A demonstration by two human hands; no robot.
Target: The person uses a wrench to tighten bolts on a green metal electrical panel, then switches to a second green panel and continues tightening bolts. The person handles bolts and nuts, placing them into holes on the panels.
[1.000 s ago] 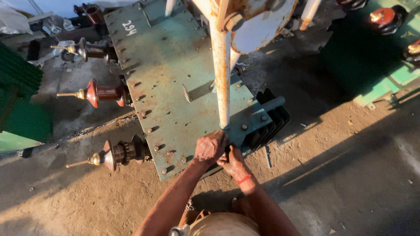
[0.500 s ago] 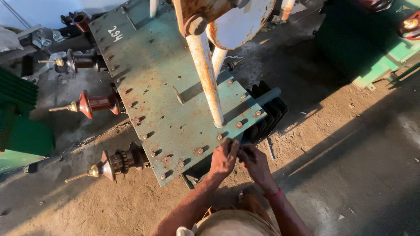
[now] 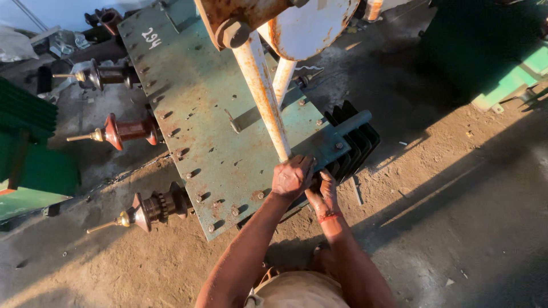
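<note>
The green cover plate [image 3: 228,114], bolted along its rim, fills the middle and upper left of the frame. Its lower right edge is pressed by the left hand [image 3: 292,177], fingers curled over something too small to make out. The right hand [image 3: 324,191] is placed just below the edge; whether it grips cannot be told. A rusted white pipe [image 3: 262,97] slants down to the hands. Brown bushings [image 3: 123,131] project at left, dark fins [image 3: 357,140] at right.

right hand [image 3: 325,191] grip hidden under left hand [image 3: 292,177], tank [image 3: 297,23] cut off
</note>
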